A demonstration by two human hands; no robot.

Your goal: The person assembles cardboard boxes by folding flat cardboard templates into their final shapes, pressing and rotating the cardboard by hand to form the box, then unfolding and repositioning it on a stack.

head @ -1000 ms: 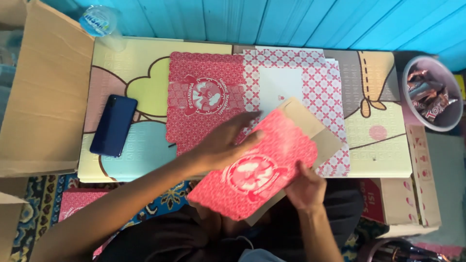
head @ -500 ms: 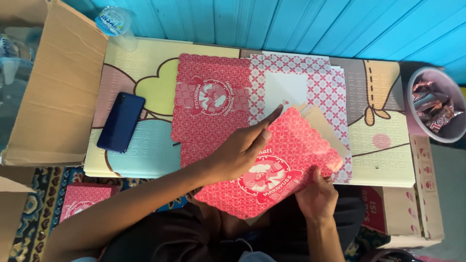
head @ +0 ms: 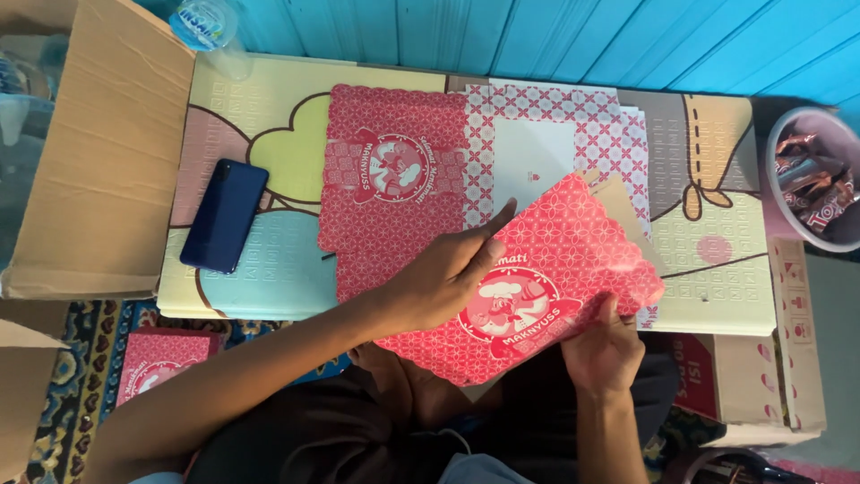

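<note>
Head view, left hand (head: 439, 278) flat on red carton (head: 537, 287)

Blue plank wall (head: 573, 36), patterned rug (head: 63, 376), low cartoon-print table (head: 717, 296).

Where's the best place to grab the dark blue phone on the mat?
Pinch the dark blue phone across its two long edges near the middle, coming from above. It lies flat on the mat, slightly tilted, with clear space on both sides and neither hand near.
</note>
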